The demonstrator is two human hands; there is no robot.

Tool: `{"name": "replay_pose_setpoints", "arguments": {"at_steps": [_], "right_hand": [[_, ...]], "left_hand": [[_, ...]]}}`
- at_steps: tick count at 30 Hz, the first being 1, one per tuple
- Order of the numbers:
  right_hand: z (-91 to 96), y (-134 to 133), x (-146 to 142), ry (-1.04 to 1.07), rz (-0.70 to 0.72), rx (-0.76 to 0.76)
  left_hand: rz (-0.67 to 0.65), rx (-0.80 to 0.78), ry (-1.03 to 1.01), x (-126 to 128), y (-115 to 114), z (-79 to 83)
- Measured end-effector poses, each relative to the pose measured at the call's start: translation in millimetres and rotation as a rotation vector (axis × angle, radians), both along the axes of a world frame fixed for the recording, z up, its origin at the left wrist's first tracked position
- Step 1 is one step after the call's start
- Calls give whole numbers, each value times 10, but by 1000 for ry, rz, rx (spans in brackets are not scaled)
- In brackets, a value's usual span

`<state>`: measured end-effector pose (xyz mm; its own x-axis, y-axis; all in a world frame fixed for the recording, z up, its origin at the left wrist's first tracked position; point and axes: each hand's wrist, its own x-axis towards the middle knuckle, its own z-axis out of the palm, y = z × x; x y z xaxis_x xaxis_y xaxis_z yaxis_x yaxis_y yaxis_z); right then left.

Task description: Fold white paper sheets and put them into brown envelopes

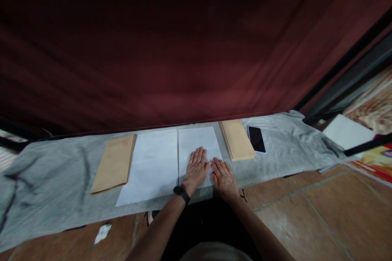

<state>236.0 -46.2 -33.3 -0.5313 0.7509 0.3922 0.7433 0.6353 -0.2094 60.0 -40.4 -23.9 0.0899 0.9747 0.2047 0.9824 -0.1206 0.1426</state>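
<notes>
My left hand [197,167] lies flat on a white sheet of paper [196,136], fingers stretched out and pointing away from me. Beside it, my right hand [224,176] rests flat across the sheet's right edge, fingers extended, with the two thumbs close together. Another white sheet of paper [153,163] lies to the left, a narrow gap between the two. Left of that is a stack of brown envelopes [114,163], overlapping its edge. A second stack of brown envelopes [238,140] sits to the right of my right hand.
A grey cloth [284,147] covers the long narrow surface. A smartphone [256,139] lies right of the envelopes. Behind rises a dark red curtain [183,69]. Tiled floor [284,220] shows in front, with a crumpled white tissue [103,233] at the lower left.
</notes>
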Motion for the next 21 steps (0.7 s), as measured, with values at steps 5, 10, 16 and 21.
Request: {"name": "replay_pose_setpoints", "arguments": {"at_steps": [5, 10, 16, 21], "right_hand": [[44, -7, -20, -7, -16, -18], [9, -1, -1, -9, 13, -1], [-23, -3, 3, 22, 21, 56], [53, -9, -13, 35, 24, 66]], "left_hand": [[100, -6, 21, -225, 360, 7], [234, -49, 11, -422, 612, 33], [389, -63, 4, -474, 868, 61], [202, -57, -22, -236, 1074, 39]]}}
